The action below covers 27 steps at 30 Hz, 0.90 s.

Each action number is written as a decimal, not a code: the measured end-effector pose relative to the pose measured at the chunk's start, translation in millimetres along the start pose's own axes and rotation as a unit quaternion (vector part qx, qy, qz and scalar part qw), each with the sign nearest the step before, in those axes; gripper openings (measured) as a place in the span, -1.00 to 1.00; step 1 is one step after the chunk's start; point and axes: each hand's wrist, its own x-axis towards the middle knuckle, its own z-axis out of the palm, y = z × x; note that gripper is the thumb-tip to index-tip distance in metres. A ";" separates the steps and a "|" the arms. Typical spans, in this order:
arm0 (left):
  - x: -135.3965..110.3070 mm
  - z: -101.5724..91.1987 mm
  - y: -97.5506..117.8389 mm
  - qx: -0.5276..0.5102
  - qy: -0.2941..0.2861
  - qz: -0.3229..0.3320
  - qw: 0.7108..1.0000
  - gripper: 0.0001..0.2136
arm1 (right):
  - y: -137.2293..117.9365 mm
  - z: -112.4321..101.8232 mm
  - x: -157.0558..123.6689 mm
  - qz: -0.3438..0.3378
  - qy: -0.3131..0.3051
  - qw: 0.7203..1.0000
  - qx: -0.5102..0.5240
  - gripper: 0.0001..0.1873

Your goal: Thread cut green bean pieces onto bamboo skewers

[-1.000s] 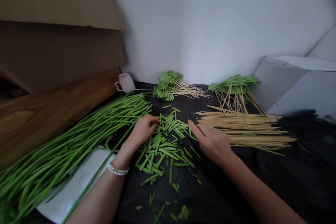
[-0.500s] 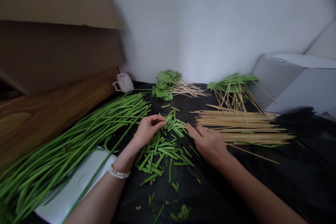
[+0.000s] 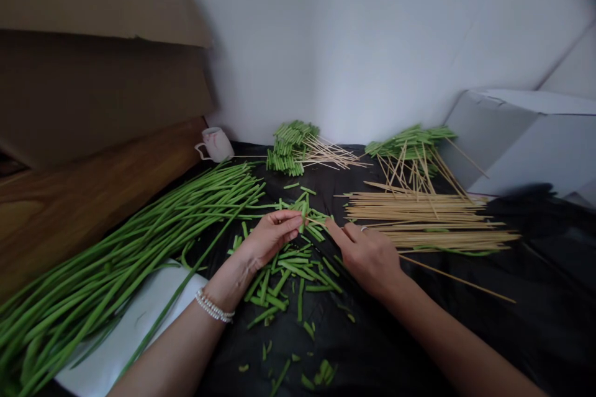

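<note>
My left hand point(image 3: 269, 237) pinches a short green stalk piece point(image 3: 303, 213) over a loose pile of cut green stalk pieces point(image 3: 291, 267) on the black sheet. My right hand point(image 3: 367, 254), with a ring on one finger, holds a thin bamboo skewer point(image 3: 459, 280) that trails back to the right. The skewer's tip meets the stalk piece between my two hands. A flat heap of bare bamboo skewers point(image 3: 428, 220) lies just right of my right hand.
Long uncut green stalks point(image 3: 121, 260) stretch along the left, partly over a white sheet point(image 3: 135, 322). Two heaps of stalk pieces on skewers, one point(image 3: 293, 149) and another point(image 3: 410, 149), lie at the back. A white cup point(image 3: 215, 144), cardboard box point(image 3: 93, 49) and grey box point(image 3: 521, 142) border the area.
My left hand lifted a stalk piece from the pile and turned toward the right hand. My right hand drew a skewer out of the heap and brought its tip to the piece.
</note>
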 end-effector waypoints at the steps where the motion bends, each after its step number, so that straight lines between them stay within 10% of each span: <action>1: -0.4 0.5 0.4 0.003 -0.001 0.000 1.000 -0.73 | -0.1 -0.3 0.0 0.001 -0.002 1.000 -0.002 -0.62; 27: -2.9 1.6 -2.5 0.042 0.003 -0.003 0.999 -0.72 | -7.5 4.1 -3.6 0.006 -0.013 1.000 0.020 -0.60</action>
